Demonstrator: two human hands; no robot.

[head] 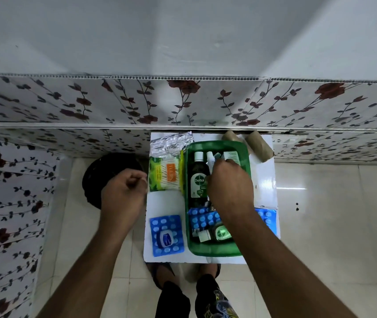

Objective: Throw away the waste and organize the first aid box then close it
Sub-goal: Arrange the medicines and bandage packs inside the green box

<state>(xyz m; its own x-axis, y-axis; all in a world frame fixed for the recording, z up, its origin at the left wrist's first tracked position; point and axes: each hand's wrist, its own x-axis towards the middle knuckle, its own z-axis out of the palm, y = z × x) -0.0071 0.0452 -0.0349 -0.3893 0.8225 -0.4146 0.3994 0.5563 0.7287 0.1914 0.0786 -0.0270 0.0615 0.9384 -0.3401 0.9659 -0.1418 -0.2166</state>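
An open green first aid box (215,250) stands on a small white table (167,203). In it lie a dark Dettol bottle (198,180), blue pill blisters (202,218), a round green tin (222,232) and a small white bottle (203,235). My right hand (229,184) reaches into the box's far half, its fingertips at a white tube (210,157) and a white carton (231,154); the grip is hidden. My left hand (123,191) is curled shut over a black bin (105,171) left of the table. No lid is in sight.
Left of the box lie a cotton-bud pack (165,174), a silver foil pack (171,142) and a blue blister (160,222) with a small jar (165,237) on it. Two brown rolls (258,145) lie behind, another blister (266,216) to the right. A flowered wall runs behind; my feet are below the table.
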